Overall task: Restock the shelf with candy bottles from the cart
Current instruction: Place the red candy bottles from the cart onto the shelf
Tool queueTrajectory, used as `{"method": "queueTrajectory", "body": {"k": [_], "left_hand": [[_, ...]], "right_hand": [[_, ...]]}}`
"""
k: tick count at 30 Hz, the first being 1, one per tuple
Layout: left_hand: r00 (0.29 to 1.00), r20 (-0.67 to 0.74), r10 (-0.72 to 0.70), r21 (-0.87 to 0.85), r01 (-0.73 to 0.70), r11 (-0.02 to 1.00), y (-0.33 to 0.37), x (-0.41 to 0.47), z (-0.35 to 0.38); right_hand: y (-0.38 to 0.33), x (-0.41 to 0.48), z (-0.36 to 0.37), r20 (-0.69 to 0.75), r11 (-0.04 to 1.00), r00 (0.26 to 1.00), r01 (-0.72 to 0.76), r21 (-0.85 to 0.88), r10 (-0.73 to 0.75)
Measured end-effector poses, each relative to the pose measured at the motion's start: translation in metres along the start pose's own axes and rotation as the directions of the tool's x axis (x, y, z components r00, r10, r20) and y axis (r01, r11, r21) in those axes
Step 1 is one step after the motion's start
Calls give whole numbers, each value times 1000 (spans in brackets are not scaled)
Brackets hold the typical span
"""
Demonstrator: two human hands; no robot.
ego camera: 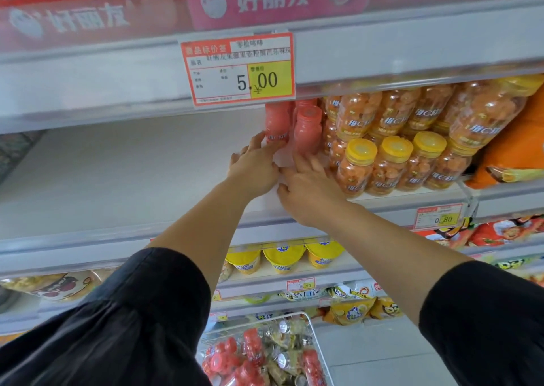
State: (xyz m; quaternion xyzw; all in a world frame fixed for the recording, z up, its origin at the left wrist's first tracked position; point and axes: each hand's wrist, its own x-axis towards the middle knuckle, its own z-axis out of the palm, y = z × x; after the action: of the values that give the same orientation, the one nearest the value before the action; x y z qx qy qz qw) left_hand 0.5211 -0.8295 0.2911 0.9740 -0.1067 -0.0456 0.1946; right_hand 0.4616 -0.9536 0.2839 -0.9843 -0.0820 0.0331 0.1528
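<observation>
White, smooth shelf (117,179) board lies bare at the left. Under a red-and-yellow price tag (238,69) reading 5.00 ¥, the left hand (254,169) curls thumb and fingers round the foot of the left pink bottle (276,120), a matt, waisted plastic one standing upright, its white lettering too blurred to read. Just beside it stands the second pink bottle (307,132), ribbed cap on, its base touched by the straight, spread fingertips of the right hand (309,188); further right, clear rounded orange bottles (388,162) with yellow caps are stacked, marked 维C, and below, a white wire cart (312,347) holds red-capped bottles.
</observation>
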Motion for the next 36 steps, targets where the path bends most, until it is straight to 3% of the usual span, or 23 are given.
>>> {"method": "queueTrajectory", "body": {"k": [14, 21, 25, 29, 31, 33, 36], "left_hand": [[999, 2, 37, 11, -37, 999, -4, 13, 2], [999, -31, 18, -95, -21, 995, -9, -13, -6], [975, -213, 62, -242, -114, 963, -16, -58, -13], [911, -398, 105, -346, -256, 903, -26, -135, -10], [896, -414, 157, -359, -319, 877, -39, -175, -1], [920, -348, 182, -363, -311, 879, -59, -209, 17], [983, -165, 82, -400, -142, 906, -99, -252, 53]], "right_hand": [[-1, -2, -2, 49, 1000, 999, -18, -11, 18], [-3, -6, -6, 56, 1000, 998, -9, -22, 10], [-9, -31, -4, -118, 993, 987, 113, 17, -110], [-19, -81, 15, -380, 904, 868, 399, 154, -318], [-24, -110, 36, -425, 862, 832, 468, 194, -357], [-29, -138, 64, -379, 850, 867, 441, 287, -322], [-25, -171, 120, -104, 883, 978, 207, 420, -180]]}}
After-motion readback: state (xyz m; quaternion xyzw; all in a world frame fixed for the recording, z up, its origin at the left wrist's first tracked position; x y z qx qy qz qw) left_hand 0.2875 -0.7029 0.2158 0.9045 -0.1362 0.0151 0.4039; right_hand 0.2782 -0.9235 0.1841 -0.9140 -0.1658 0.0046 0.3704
